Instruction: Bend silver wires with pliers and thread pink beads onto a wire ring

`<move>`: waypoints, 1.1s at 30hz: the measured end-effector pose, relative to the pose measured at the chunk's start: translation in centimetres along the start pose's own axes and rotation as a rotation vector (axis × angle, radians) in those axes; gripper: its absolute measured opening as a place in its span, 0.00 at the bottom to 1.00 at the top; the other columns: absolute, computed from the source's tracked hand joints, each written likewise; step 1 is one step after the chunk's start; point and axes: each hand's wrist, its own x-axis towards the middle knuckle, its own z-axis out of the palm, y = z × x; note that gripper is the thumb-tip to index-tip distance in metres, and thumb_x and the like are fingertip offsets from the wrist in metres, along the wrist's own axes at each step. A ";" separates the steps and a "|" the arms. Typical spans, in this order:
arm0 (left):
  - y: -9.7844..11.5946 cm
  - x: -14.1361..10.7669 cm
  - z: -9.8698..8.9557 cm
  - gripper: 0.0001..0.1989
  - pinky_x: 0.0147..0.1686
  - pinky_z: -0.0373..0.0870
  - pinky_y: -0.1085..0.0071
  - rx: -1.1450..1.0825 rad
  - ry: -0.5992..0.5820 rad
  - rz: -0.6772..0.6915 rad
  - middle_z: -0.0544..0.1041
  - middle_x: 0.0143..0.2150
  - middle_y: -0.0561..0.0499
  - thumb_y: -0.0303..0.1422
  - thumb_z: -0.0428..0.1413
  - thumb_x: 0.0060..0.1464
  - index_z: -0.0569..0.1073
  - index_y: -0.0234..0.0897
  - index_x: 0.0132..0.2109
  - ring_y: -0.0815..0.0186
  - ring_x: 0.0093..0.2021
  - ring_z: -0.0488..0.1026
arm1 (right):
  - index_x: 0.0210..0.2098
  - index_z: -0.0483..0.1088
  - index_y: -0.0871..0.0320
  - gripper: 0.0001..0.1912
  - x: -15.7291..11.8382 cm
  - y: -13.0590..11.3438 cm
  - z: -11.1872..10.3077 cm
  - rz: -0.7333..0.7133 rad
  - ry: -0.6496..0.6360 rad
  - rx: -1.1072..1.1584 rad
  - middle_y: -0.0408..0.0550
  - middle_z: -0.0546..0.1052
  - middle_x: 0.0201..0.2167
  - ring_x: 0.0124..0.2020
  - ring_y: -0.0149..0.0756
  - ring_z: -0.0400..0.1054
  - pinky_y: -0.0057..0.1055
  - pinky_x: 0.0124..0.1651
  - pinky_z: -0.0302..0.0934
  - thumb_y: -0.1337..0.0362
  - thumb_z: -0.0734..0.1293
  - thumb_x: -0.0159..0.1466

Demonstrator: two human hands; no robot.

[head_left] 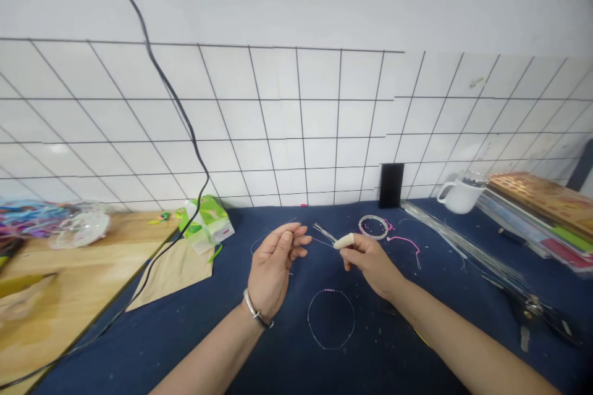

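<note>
My left hand [275,262], with a silver bangle at its wrist, pinches a thin wire [323,242] that runs across to the other hand. Between the thumb and forefinger of my right hand [364,257] is a small bundle of thin wires [324,232], its ends fanning up and left. A pale cover [343,241] wraps my right forefinger. Below the hands, a thin wire ring [309,323] with small pink beads at its top lies on the dark blue cloth [278,358].
Behind my right hand are a round clear dish [387,229] with beads, pink cord [410,242] and a black upright block [391,185]. Farther right lie long wires [440,228], a white mug [463,194], stacked books [546,216] and keys [525,336]. A green-white packet [208,222] stands left.
</note>
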 end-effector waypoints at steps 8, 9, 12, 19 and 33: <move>-1.2 -0.2 -1.4 0.12 0.34 0.72 0.78 -0.152 0.009 -0.242 0.74 0.45 0.46 0.33 0.54 0.54 0.70 0.36 0.45 0.66 0.43 0.73 | 0.35 0.70 0.56 0.08 0.1 -0.9 0.1 -0.019 0.028 0.336 0.41 0.68 0.24 0.25 0.27 0.61 0.29 0.31 0.57 0.65 0.68 0.54; -1.1 -0.3 -1.3 0.12 0.34 0.72 0.78 -0.161 0.001 -0.257 0.74 0.45 0.46 0.33 0.54 0.54 0.70 0.36 0.45 0.66 0.43 0.73 | 0.35 0.70 0.56 0.08 0.0 -1.1 0.1 -0.023 0.019 0.361 0.41 0.68 0.24 0.25 0.27 0.61 0.29 0.31 0.57 0.65 0.68 0.54; -1.0 -0.6 -1.1 0.12 0.33 0.72 0.77 -0.183 -0.032 -0.287 0.74 0.45 0.46 0.33 0.54 0.54 0.70 0.36 0.45 0.66 0.42 0.73 | 0.36 0.71 0.56 0.08 -0.1 -1.5 0.2 -0.029 -0.009 0.432 0.41 0.68 0.24 0.25 0.28 0.61 0.29 0.30 0.57 0.64 0.68 0.55; -1.0 -1.0 -1.0 0.12 0.29 0.69 0.77 -0.240 -0.156 -0.303 0.74 0.43 0.47 0.32 0.54 0.54 0.70 0.36 0.46 0.72 0.31 0.73 | 0.38 0.71 0.52 0.10 -0.6 -2.0 0.6 -0.060 -0.038 0.492 0.47 0.71 0.42 0.32 0.30 0.63 0.28 0.29 0.58 0.58 0.67 0.56; 0.1 -1.3 -1.8 0.07 0.35 0.72 0.75 -0.381 -0.250 -0.307 0.77 0.41 0.56 0.38 0.55 0.52 0.69 0.44 0.38 0.69 0.38 0.75 | 0.39 0.70 0.50 0.11 -1.4 -2.7 1.1 -0.011 -0.102 0.557 0.43 0.74 0.38 0.36 0.31 0.70 0.25 0.30 0.63 0.55 0.65 0.57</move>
